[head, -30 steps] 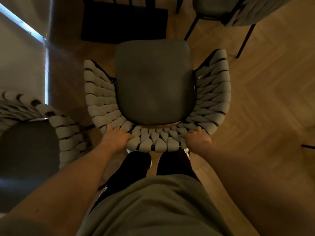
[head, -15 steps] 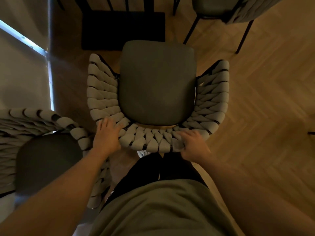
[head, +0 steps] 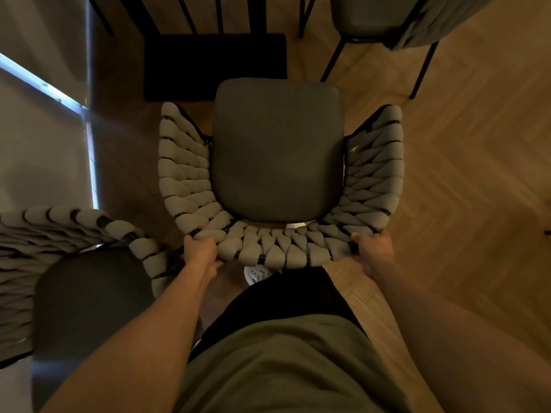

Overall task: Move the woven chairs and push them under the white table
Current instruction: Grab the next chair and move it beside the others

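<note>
So our left hand [head: 200, 251] and right hand [head: 373, 252] have slid out to the woven chair [head: 277, 150]'s back corners, now curled round its rim instead of resting on top.

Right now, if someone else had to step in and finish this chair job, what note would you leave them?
Left hand: grips the rear left corner of the woven chair backrest.
Right hand: grips the rear right corner of the same backrest.
This chair stands on the wood floor, seat facing away from the person, towards the dark table base ahead.
A second woven chair sits at lower left by the white table; a third chair stands at the top right.
Done: chair gripped with both hands.
Left: push it under the table, then deal with the others.
</note>
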The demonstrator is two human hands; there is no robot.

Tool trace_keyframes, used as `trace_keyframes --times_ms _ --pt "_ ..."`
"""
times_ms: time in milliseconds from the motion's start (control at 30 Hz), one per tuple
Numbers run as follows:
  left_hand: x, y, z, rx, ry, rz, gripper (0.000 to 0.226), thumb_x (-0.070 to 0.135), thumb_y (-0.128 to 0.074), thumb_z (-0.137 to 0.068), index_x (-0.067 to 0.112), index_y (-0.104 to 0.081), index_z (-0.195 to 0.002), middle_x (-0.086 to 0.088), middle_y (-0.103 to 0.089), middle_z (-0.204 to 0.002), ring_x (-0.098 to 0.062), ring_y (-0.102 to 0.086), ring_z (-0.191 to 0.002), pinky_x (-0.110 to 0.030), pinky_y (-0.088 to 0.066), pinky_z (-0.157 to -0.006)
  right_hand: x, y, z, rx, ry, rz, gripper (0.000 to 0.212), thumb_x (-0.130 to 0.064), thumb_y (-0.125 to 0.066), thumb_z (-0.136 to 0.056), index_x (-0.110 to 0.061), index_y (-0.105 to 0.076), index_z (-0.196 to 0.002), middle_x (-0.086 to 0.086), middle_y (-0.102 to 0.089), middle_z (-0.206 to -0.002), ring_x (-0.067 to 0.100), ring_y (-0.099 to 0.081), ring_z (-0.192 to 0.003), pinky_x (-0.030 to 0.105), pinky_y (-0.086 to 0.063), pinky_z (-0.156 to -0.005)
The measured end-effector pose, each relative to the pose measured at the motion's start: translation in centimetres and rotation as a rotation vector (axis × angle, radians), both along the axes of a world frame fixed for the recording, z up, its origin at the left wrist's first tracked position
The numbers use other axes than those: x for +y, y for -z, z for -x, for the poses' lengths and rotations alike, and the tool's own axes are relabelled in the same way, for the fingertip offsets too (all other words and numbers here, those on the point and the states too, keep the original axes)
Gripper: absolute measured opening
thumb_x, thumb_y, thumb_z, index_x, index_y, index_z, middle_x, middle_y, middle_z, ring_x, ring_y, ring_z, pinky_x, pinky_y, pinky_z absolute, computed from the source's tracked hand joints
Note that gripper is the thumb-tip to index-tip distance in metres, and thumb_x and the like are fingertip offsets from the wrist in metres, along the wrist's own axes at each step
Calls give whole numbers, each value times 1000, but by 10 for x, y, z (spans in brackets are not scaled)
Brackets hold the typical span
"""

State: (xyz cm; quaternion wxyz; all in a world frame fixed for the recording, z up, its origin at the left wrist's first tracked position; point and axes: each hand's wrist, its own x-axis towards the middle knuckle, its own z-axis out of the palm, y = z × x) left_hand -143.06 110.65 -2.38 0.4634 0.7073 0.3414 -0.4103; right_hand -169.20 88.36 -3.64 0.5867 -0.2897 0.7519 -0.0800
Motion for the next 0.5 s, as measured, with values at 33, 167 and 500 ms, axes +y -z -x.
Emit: trace_keyframes --times_ms 33,167,500 --pt "-4 1 -4 -7 4 5 69 6 -61 -96 28 -29 -153 -11 -52 -144 -36 -60 -119 -60 -54 -90 -6 0 -5 -13 -3 2 55 -6 -70 -91 -23 -47 -138 6 -61 -128 30 -64 -111 54 -60 -85" --pt "-30 2 -25 -26 10 26 70 7 -60 -98 26 -25 -156 -12 -49 -148 -36 -59 -122 -61 -53 -92 -38 1 -28 -18 -36 19 57 -7 -71 -91 -25 -47 -139 7 -61 -130 32 -63 -115 55 -59 -88" --pt "-92 11 -70 -67 -35 105 64 4 -60 -96 25 -35 -151 -13 -55 -142 -35 -62 -118 -64 -54 -89 -110 -1 -81 -38 -13 10 51 -3 -69 -92 -21 -52 -136 9 -64 -127 31 -66 -110 49 -61 -81"
